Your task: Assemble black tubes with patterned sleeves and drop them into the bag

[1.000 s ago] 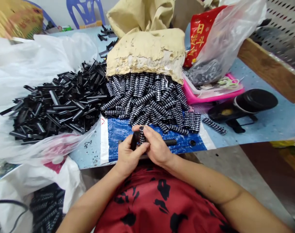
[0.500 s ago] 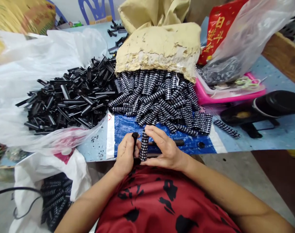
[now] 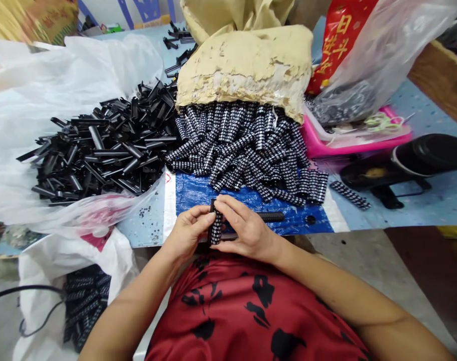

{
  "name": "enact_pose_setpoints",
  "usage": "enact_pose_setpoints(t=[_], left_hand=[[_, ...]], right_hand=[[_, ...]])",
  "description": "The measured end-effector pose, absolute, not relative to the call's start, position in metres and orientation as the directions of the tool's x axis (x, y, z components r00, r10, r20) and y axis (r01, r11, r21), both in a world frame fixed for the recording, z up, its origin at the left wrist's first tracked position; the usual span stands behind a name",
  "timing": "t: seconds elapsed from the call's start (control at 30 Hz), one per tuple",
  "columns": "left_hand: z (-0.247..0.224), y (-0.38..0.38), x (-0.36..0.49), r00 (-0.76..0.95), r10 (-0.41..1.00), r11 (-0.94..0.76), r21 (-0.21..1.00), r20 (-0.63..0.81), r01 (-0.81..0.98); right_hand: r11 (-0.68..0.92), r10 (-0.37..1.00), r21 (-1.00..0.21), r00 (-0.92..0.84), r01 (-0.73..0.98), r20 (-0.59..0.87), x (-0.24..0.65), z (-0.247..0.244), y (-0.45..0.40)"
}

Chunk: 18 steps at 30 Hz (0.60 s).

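My right hand [image 3: 247, 230] grips a short black tube-like piece [image 3: 215, 231] with rows of white characters, thumb at its lower end and fingers at the top. My left hand [image 3: 188, 228] pinches a slim plain black plastic piece [image 3: 212, 204] against the tube's left side. The two pieces touch, though whether they are joined I cannot tell. Behind my hands lies a heap of the same white-marked pieces [image 3: 243, 155], spilling from a peeling beige sack [image 3: 247, 65]. Left of it is a pile of plain black plastic pieces [image 3: 100, 150] on clear plastic sheeting.
A black tool handle [image 3: 271, 216] lies on the blue sheet [image 3: 228, 195]. At right stand a pink tray [image 3: 363, 146], scissors [image 3: 384, 121] and a dark cylindrical object [image 3: 412, 163]. Below left, a white bag [image 3: 36, 281] holds several marked pieces [image 3: 87, 301].
My hands have come together: the plain black piece, held apart from the marked piece before, now rests against it. The view has shifted slightly.
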<state>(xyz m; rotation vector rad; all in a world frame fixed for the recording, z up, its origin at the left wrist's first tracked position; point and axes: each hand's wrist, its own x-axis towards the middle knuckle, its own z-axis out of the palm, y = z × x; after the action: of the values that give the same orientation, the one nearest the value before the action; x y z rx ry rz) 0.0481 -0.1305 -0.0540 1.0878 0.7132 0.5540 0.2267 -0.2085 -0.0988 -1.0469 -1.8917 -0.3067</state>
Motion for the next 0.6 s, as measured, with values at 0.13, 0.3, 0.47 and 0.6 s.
enact_pose_setpoints(t=[0.13, 0.3, 0.47, 0.6], left_hand=[[-0.063, -0.119, 0.041, 0.586, 0.808, 0.129, 0.989, -0.066, -0.067], [-0.06, -0.079, 0.009, 0.499, 0.795, -0.566, 0.718, 0.345, 0.405], [-0.052, -0.052, -0.004, 0.598, 0.793, -0.553, 0.551, 0.117, 0.625], [-0.056, -0.051, 0.001, 0.597, 0.802, -0.478, 0.623, 0.022, 0.619]], right_hand=[[0.527, 0.584, -0.202, -0.179, 0.826, 0.792, 0.234, -0.106, -0.21], [0.228, 0.744, -0.076, -0.123, 0.971, 0.656, 0.254, -0.119, -0.226], [0.242, 0.642, -0.143, -0.047, 0.96, 0.766, 0.254, -0.104, -0.225], [0.276, 0.642, -0.147, -0.068, 0.95, 0.763, 0.247, -0.09, -0.21]])
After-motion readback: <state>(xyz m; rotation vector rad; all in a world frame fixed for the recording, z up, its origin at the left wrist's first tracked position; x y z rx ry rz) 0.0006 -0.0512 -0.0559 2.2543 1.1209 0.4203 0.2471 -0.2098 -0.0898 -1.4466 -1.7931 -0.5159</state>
